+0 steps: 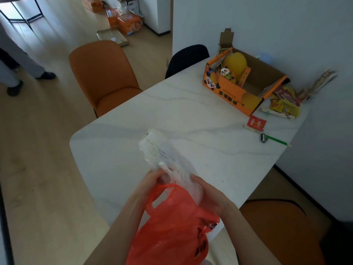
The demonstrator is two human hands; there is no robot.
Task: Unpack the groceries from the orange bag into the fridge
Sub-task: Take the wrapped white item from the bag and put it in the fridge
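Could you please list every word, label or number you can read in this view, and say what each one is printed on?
None can be read for certain.
Orange cardboard box: black characters on its side, upside down and blurred.
Small red packet: pale characters, too small.
Orange plastic bag: dark print, crumpled and illegible.
Clear plastic bag: faint print, blurred.
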